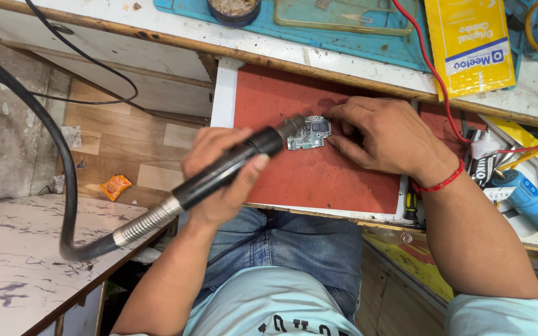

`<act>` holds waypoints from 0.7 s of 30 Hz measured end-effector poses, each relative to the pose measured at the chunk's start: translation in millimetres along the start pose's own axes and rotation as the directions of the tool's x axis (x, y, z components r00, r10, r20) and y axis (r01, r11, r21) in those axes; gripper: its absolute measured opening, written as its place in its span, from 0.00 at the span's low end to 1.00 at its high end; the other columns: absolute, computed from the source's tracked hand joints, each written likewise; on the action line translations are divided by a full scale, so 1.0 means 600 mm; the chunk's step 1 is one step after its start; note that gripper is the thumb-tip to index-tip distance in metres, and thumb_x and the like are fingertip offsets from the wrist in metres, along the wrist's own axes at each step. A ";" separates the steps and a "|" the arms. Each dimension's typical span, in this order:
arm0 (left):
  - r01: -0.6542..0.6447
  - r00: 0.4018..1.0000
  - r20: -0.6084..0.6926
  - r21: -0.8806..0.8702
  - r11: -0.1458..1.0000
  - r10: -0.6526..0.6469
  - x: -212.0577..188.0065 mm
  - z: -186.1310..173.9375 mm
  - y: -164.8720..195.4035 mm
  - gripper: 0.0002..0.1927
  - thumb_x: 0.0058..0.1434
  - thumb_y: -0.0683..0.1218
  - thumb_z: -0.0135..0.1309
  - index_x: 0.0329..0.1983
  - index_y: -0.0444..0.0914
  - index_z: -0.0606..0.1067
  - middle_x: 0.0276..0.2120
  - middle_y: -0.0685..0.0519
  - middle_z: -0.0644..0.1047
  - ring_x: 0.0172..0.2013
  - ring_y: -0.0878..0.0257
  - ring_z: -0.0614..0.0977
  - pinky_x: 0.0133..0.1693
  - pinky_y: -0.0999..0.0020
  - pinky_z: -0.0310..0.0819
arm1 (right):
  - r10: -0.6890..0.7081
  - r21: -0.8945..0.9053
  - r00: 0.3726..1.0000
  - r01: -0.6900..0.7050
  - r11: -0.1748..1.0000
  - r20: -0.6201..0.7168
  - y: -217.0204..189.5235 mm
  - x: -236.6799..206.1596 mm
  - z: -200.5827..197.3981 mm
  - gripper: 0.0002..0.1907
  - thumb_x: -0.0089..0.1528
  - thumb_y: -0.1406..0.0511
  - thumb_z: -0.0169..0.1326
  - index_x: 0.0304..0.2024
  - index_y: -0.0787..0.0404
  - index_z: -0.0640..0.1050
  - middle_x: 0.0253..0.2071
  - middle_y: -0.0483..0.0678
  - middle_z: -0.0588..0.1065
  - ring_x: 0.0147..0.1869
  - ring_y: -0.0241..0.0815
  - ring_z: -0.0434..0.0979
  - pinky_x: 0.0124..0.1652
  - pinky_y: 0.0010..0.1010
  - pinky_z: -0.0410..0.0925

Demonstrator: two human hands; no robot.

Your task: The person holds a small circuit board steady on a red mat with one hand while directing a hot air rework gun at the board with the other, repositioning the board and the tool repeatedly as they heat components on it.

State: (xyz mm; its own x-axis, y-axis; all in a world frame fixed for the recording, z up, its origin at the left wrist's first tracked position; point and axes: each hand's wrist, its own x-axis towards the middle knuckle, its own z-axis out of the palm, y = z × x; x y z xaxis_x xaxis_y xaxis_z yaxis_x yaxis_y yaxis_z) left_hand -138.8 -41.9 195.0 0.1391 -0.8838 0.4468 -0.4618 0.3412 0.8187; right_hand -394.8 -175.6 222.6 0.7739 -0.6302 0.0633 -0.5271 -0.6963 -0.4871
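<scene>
My left hand (219, 180) grips a black hot-air wand (231, 167) whose metal nozzle points at a small circuit board (309, 133). The board lies on a red mat (319, 177) on a pull-out shelf. My right hand (384, 134) rests on the mat just right of the board, fingertips touching its right edge. A red thread band circles my right wrist. From the wand's rear a ribbed metal sleeve and thick black hose (63, 186) curve off to the left.
A blue mat (368, 43) on the upper bench holds a round tin and a clear tray. A yellow packet (471, 46) and a red wire (434, 78) lie to the right. A blue tool (533, 205) and clutter sit at right. A marble-topped table (14, 261) stands at left.
</scene>
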 end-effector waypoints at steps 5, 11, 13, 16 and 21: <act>-0.092 0.993 0.066 -0.059 0.994 0.096 0.000 0.001 -0.002 0.20 0.61 0.53 0.66 0.46 0.33 0.78 0.39 0.47 0.81 0.43 0.54 0.82 0.51 0.61 0.76 | -0.005 0.001 1.000 0.005 1.000 -0.009 0.002 0.000 0.000 0.19 0.57 0.63 0.63 0.50 0.61 0.81 0.32 0.49 0.77 0.33 0.49 0.78 0.32 0.39 0.70; -0.093 0.996 -0.017 -0.066 0.993 0.092 -0.003 0.000 -0.003 0.16 0.64 0.51 0.62 0.44 0.34 0.78 0.39 0.47 0.81 0.40 0.58 0.83 0.50 0.63 0.75 | 0.009 -0.004 1.000 -0.009 1.000 0.008 0.002 0.000 -0.002 0.19 0.57 0.62 0.64 0.50 0.61 0.81 0.32 0.49 0.77 0.33 0.50 0.78 0.31 0.40 0.70; -0.071 0.997 0.002 -0.041 0.997 0.071 -0.004 -0.001 -0.003 0.16 0.62 0.51 0.62 0.43 0.34 0.78 0.37 0.47 0.81 0.41 0.56 0.82 0.50 0.62 0.77 | 0.006 -0.001 1.000 -0.006 1.000 -0.005 0.002 0.001 -0.002 0.20 0.56 0.63 0.64 0.50 0.61 0.81 0.32 0.49 0.78 0.33 0.50 0.78 0.31 0.40 0.70; -0.012 0.999 -0.044 -0.067 0.998 0.009 -0.004 -0.004 -0.003 0.16 0.62 0.51 0.61 0.44 0.33 0.78 0.37 0.47 0.81 0.42 0.55 0.82 0.47 0.64 0.76 | 0.013 0.007 1.000 -0.013 1.000 -0.001 -0.001 0.001 -0.002 0.19 0.56 0.63 0.64 0.50 0.60 0.81 0.32 0.49 0.77 0.33 0.50 0.78 0.31 0.40 0.70; -0.049 0.999 -0.017 -0.051 0.997 0.049 -0.007 -0.004 -0.001 0.17 0.62 0.51 0.62 0.43 0.32 0.78 0.37 0.46 0.80 0.42 0.53 0.81 0.49 0.61 0.76 | 0.000 0.008 1.000 0.000 1.000 -0.016 -0.001 0.001 -0.004 0.19 0.56 0.63 0.63 0.49 0.60 0.81 0.32 0.49 0.77 0.33 0.50 0.78 0.32 0.39 0.70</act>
State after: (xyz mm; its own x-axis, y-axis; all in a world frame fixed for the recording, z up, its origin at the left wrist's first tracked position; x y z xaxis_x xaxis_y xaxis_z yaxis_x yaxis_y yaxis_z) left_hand -137.1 -37.6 193.7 0.1318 -0.8604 0.4923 -0.4231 0.4003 0.8129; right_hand -394.9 -176.8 225.1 0.7680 -0.6358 0.0772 -0.5245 -0.6936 -0.4938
